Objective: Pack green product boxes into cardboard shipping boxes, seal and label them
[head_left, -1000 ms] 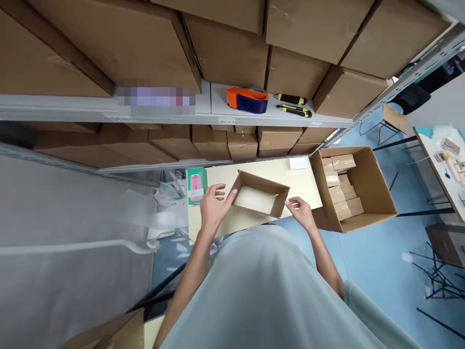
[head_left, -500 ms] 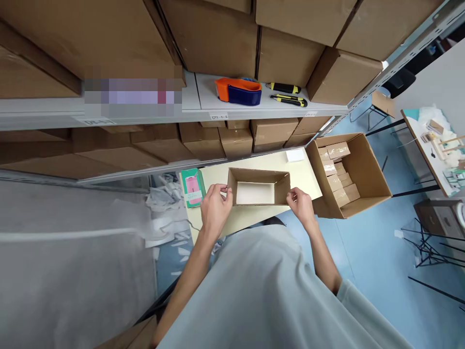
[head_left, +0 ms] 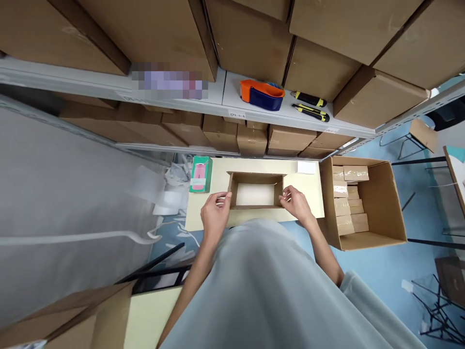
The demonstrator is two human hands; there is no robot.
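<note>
Turned since a second ago, the small open carton (head_left: 256,179) now sits roughly lined up with the cream worktop (head_left: 220,174) under it, where before it lay askew. At the carton's left end, the left hand (head_left: 215,211) touches the near corner with bent fingers; at its right end, the right hand (head_left: 296,203) has thumb and fingers drawn together at the wall. Whether either hand pinches the cardboard or merely steadies it, one cannot tell. Left of the carton stands a green-and-pink box (head_left: 200,175); to its right, a large cardboard box (head_left: 385,206) holds small taped boxes (head_left: 356,207). Beyond the carton, black-and-yellow cutters (head_left: 311,99) lie on a shelf (head_left: 229,94).
</note>
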